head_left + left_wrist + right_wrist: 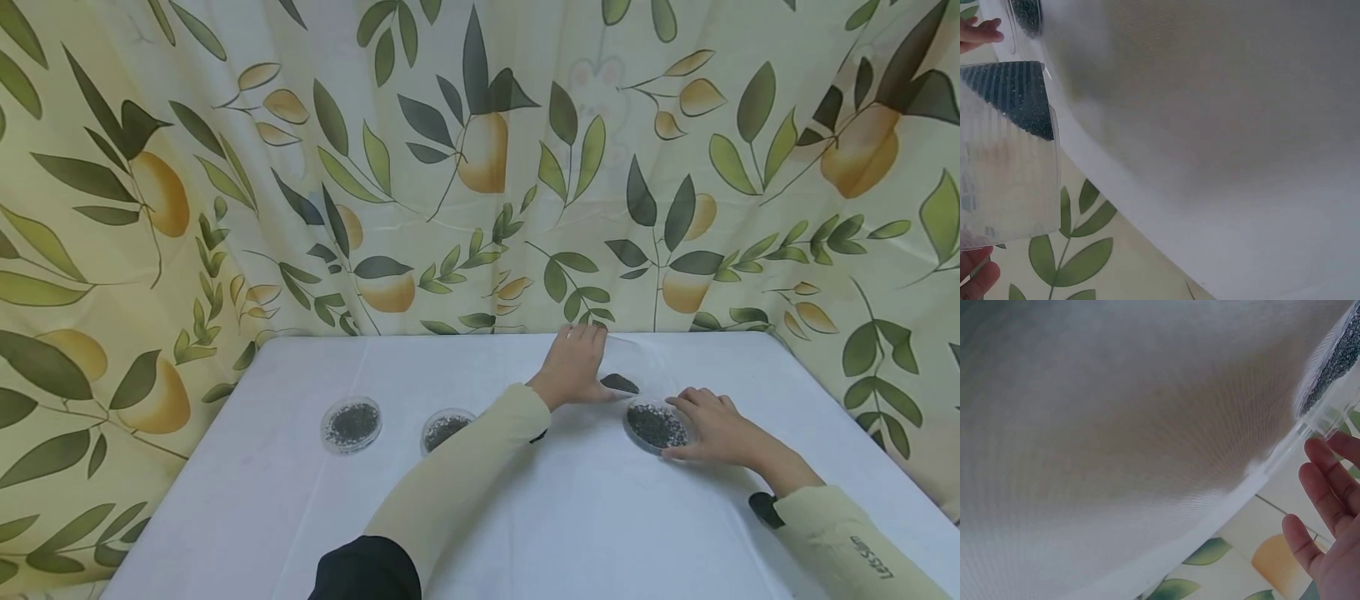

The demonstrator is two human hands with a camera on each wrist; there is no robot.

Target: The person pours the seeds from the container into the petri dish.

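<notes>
My left hand (pixel 573 367) grips a clear ribbed plastic container (pixel 1013 181) by its side, close over the right part of the table. The container is tilted, and dark granules (pixel 1019 97) lie slanted in one corner of it. Just below its lower end stands a round clear dish (pixel 657 427) of dark granules with white specks. My right hand (pixel 716 429) holds this dish at its right side, thumb at the near rim and forefinger at the far rim. In the right wrist view the other fingers (pixel 1319 494) are spread beside the dish.
Two more round dishes of dark, white-specked material stand to the left: one at the far left (pixel 352 423), another (pixel 446 429) partly hidden by my left sleeve. A white cloth covers the table (pixel 570 525). A leaf-and-fruit patterned curtain (pixel 480 233) hangs behind it.
</notes>
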